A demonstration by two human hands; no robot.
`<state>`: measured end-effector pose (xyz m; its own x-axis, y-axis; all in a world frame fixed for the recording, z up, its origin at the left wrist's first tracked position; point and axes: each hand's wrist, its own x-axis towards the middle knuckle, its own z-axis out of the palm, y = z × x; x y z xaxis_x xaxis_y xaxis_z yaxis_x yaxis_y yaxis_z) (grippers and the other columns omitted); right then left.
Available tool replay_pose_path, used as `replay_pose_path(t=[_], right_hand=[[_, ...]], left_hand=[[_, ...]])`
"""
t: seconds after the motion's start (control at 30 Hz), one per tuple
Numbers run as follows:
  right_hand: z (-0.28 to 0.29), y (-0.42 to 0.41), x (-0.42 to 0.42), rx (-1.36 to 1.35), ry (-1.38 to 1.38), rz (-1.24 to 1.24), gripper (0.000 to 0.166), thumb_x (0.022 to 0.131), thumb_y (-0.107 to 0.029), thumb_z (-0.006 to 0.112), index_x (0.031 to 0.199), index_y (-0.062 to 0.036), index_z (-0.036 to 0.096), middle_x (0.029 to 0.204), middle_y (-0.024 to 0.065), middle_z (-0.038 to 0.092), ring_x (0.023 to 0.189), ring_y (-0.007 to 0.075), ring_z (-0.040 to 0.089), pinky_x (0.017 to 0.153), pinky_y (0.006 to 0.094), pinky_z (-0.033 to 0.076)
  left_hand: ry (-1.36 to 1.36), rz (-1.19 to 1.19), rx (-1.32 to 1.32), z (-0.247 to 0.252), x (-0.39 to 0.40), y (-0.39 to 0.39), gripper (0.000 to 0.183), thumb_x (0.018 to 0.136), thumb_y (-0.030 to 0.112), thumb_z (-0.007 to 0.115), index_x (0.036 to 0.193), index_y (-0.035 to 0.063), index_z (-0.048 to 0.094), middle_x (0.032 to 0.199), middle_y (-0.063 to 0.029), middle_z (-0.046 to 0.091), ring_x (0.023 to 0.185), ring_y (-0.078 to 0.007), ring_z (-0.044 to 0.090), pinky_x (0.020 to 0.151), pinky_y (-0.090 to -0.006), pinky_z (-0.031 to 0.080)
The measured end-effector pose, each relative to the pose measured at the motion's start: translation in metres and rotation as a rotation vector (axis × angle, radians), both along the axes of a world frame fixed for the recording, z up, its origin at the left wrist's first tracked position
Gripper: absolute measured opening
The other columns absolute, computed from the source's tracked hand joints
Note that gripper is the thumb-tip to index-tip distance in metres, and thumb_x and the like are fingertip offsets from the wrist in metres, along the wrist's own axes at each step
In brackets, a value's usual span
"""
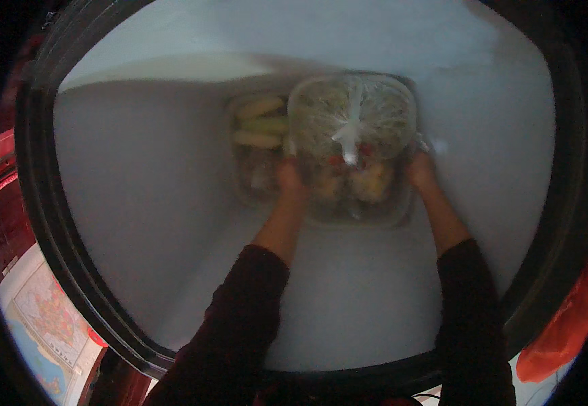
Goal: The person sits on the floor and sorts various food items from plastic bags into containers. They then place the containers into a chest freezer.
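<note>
Inside a deep white-walled chest, apparently a freezer, my left hand (pixel 292 178) and my right hand (pixel 422 170) grip opposite sides of a clear rectangular container (pixel 400 210). A knotted clear plastic bag (pixel 319 109) of greenish food lies on it, towards the far end. Yellowish and red pieces of food show nearer to me. A second container (pixel 246 195) sits just left of my left hand, holding pale elongated items (pixel 259 126) and something dark. My fingertips are partly hidden and the view is hazy.
The dark rim (pixel 78 259) of the chest surrounds my arms, with its white inner wall (pixel 121 177) at the left. Outside lie a printed map (pixel 50 314) at the lower left and a red-orange plastic item (pixel 563 330) at the lower right.
</note>
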<state>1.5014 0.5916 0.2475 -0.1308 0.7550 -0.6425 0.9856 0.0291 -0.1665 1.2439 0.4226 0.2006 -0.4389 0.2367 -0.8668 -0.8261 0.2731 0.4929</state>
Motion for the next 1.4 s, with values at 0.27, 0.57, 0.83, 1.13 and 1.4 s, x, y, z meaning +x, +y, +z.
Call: replay_pose_path(t=[0.27,0.57,0.83,1.13,1.4], right_hand=[[-0.043,-0.007,0.056,-0.019,0.158,-0.017,0.041,0.08,-0.02,0.056,0.113,0.0035,0.053,0.113,0.0256,0.053,0.106,0.0416,0.05,0.087,0.0422,0.044],[0.042,-0.018,-0.027,-0.098,0.213,0.754,0.02,0.083,-0.017,0.055,0.088,0.001,0.062,0.092,0.0151,0.063,0.082,0.0292,0.059,0.073,0.0404,0.047],[0.08,-0.015,-0.002,0.093,0.406,0.823,0.023,0.081,-0.013,0.049,0.093,0.0,0.064,0.091,0.018,0.064,0.083,0.0358,0.061,0.073,0.0456,0.048],[0.135,-0.031,0.003,-0.369,0.144,0.851,0.018,0.083,-0.014,0.049,0.086,-0.0023,0.063,0.077,0.0148,0.062,0.072,0.0313,0.06,0.065,0.0424,0.048],[0.08,-0.045,0.107,-0.327,-0.302,0.824,0.018,0.081,-0.013,0.051,0.085,-0.0018,0.064,0.094,0.0169,0.064,0.09,0.0332,0.061,0.08,0.0437,0.047]], left_hand=[[0.241,-0.321,-0.115,0.016,-0.002,-0.008,0.034,0.076,0.004,0.051,0.11,-0.0007,0.051,0.101,-0.0148,0.057,0.093,-0.0275,0.055,0.08,-0.0402,0.044],[0.871,-0.854,-0.205,-0.02,0.029,-0.014,0.05,0.07,0.002,0.053,0.12,-0.0026,0.045,0.11,-0.0234,0.054,0.102,-0.0371,0.054,0.087,-0.0424,0.043],[0.531,-0.874,-0.226,0.082,0.078,0.072,0.054,0.07,0.014,0.065,0.117,-0.0059,0.046,0.112,-0.0264,0.054,0.107,-0.0373,0.053,0.09,-0.0421,0.043],[0.382,-1.143,-0.283,0.075,0.075,0.062,0.058,0.074,0.033,0.065,0.118,-0.0002,0.049,0.11,-0.0214,0.058,0.102,-0.0351,0.058,0.085,-0.0414,0.046],[0.535,-0.933,-0.184,0.082,0.086,0.068,0.057,0.066,0.014,0.067,0.118,0.0012,0.049,0.101,-0.02,0.062,0.095,-0.0333,0.06,0.081,-0.04,0.048]])
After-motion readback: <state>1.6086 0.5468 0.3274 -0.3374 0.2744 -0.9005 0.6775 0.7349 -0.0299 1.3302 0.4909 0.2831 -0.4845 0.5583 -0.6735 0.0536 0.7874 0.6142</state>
